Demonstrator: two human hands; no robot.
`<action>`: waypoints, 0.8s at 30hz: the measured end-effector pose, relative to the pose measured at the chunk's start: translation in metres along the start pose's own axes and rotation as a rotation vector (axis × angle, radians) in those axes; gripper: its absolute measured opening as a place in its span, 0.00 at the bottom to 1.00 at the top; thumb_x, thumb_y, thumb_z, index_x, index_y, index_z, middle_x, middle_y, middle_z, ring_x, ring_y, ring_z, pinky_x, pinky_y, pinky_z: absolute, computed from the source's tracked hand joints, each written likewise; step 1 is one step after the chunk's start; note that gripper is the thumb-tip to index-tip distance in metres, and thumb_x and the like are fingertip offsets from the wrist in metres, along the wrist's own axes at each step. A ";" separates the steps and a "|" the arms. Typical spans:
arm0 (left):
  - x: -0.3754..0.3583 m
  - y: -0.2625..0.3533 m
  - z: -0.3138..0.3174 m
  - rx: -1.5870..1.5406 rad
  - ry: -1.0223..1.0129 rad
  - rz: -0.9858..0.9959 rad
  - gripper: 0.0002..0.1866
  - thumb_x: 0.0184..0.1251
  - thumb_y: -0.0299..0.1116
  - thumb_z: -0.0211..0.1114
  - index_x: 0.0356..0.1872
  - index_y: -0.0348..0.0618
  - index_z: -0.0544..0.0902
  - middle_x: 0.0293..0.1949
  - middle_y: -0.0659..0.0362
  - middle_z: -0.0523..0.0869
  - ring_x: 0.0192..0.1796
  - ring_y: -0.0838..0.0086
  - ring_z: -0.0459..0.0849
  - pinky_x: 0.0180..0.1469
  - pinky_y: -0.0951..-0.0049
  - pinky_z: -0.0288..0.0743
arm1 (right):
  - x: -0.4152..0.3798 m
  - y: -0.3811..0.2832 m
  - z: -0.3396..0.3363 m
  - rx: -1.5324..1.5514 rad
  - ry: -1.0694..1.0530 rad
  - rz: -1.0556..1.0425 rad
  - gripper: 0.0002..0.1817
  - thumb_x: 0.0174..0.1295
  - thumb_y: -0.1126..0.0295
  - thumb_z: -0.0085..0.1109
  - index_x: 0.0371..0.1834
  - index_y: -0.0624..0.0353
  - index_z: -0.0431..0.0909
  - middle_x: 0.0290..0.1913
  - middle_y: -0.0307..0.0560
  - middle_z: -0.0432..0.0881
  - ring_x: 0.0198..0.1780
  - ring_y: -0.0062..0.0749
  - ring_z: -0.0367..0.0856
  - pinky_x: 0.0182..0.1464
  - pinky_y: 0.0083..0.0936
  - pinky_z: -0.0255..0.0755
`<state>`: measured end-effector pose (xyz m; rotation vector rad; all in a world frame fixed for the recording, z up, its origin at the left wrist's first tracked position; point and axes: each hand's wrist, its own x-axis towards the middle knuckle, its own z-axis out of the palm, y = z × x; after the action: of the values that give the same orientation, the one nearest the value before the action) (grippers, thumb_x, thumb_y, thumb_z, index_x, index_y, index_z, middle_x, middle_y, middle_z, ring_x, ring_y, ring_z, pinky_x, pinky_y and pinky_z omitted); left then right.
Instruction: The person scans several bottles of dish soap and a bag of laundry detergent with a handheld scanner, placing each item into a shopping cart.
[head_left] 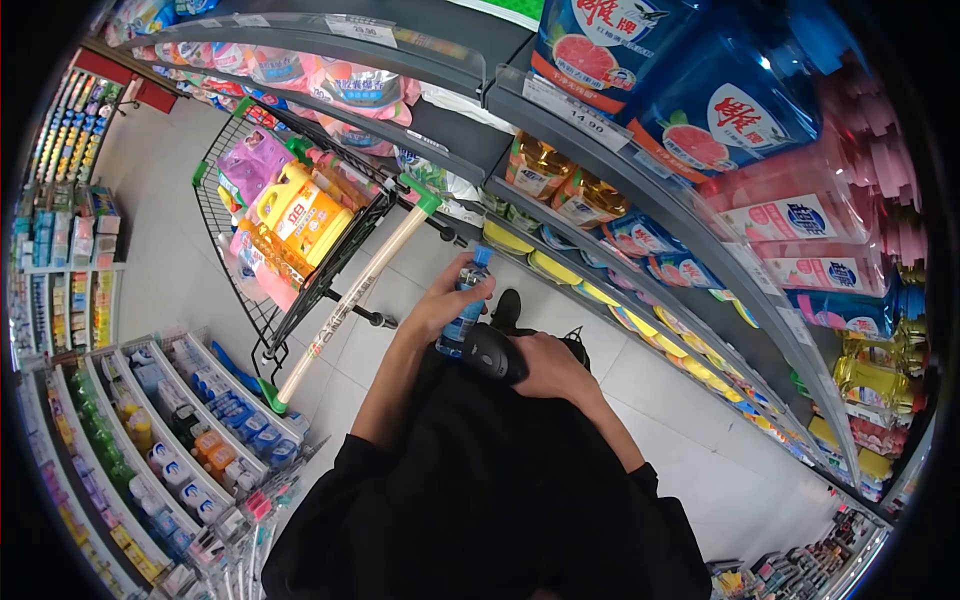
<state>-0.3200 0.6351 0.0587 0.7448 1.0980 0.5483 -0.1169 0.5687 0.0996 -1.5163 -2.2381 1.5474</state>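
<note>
My left hand (442, 302) is wrapped round a small clear-blue bottle (462, 327) with a blue cap, held upright in front of my body. My right hand (550, 367) grips a black handheld barcode scanner (492, 354), its rounded head right at the lower part of the bottle. The scanner's handle is mostly hidden under my fingers. Ahead and to the left of both hands stands a shopping cart (345, 300) with a pale handlebar and green ends. Inside it lie a yellow detergent jug (305, 213) and a purple pack (250, 163).
To the right runs a grey shelf (640, 160) with large blue dish-soap bottles (700, 120) and pink bottles (790, 215). Lower-left stands another shelf (165, 430) of bottled goods. Pale floor tiles (655, 400) lie between them. A dark shoe (507, 308) shows beyond my hands.
</note>
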 end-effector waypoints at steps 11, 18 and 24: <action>-0.013 -0.032 0.003 -0.074 0.153 0.041 0.26 0.66 0.42 0.71 0.62 0.51 0.71 0.36 0.61 0.80 0.32 0.75 0.82 0.33 0.73 0.78 | 0.003 0.014 0.010 0.159 -0.041 -0.138 0.18 0.43 0.72 0.65 0.41 0.62 0.78 0.35 0.60 0.84 0.43 0.60 0.81 0.45 0.44 0.76; -0.027 -0.029 -0.009 0.095 0.183 0.043 0.29 0.67 0.44 0.71 0.64 0.49 0.70 0.37 0.61 0.79 0.35 0.76 0.81 0.38 0.74 0.78 | 0.008 -0.004 0.005 0.236 0.018 -0.168 0.14 0.43 0.72 0.65 0.35 0.64 0.78 0.31 0.62 0.82 0.39 0.60 0.81 0.42 0.44 0.75; -0.054 0.030 -0.050 0.092 0.137 0.061 0.30 0.68 0.40 0.69 0.67 0.48 0.67 0.39 0.61 0.80 0.38 0.76 0.82 0.43 0.72 0.78 | 0.014 -0.014 0.017 0.233 0.057 -0.126 0.16 0.45 0.72 0.67 0.38 0.64 0.79 0.34 0.61 0.84 0.42 0.61 0.82 0.43 0.44 0.75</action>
<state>-0.3878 0.6283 0.1004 0.8323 1.2374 0.6108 -0.1420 0.5664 0.0949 -1.3129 -1.9984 1.6380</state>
